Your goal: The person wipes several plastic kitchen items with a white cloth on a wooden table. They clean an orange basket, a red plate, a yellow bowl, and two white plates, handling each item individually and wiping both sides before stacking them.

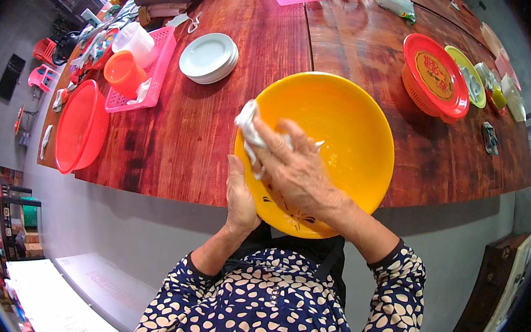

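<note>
A large yellow bowl (355,129), with a dark flower pattern on its near inner side, leans over the table's front edge in front of me. At its left rim, my left hand (241,195) grips the wall, thumb up along the side. My right hand (299,172) reaches across the inside and presses a crumpled white cloth (248,116) against the left rim. Those fingers are slightly smeared by motion, and they hide part of the cloth. Small light specks show on the bowl's inside.
Stacked white plates (207,55) stand left of the bowl on the wooden table (174,140). Farther left are a pink basket (163,74) with orange cups (125,74) and a red basin (81,128). On the right sit a red lidded basket (431,76) and a green bowl (468,73).
</note>
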Demonstrator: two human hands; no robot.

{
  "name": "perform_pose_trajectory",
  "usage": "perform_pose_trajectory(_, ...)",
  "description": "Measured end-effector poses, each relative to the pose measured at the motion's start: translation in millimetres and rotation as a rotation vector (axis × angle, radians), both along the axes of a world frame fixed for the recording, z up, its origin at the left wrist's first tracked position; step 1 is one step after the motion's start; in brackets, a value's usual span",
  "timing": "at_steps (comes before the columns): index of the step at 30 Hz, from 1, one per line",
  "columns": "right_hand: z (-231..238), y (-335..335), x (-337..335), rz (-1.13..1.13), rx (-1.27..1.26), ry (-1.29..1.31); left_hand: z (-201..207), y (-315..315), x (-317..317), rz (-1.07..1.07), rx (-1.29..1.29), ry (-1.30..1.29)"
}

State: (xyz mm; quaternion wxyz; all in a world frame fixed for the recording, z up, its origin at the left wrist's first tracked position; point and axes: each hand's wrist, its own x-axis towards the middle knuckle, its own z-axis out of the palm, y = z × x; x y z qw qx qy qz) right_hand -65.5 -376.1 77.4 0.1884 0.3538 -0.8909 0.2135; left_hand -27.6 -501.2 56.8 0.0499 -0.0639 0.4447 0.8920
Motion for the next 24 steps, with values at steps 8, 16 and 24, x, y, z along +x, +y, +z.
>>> perform_pose_trajectory(8,2,-8,10,0.170,-0.031,-0.043,-5,-7,-1,0.044,-0.028,-0.024)
perform_pose_trajectory(16,-2,6,-37,-0.300,0.000,0.052,4,-5,2,-0.020,-0.007,-0.050)
perform_pose_trajectory(24,-3,-12,1,0.028,-0.031,-0.012,-1,-7,-6,0.049,-0.083,0.048)
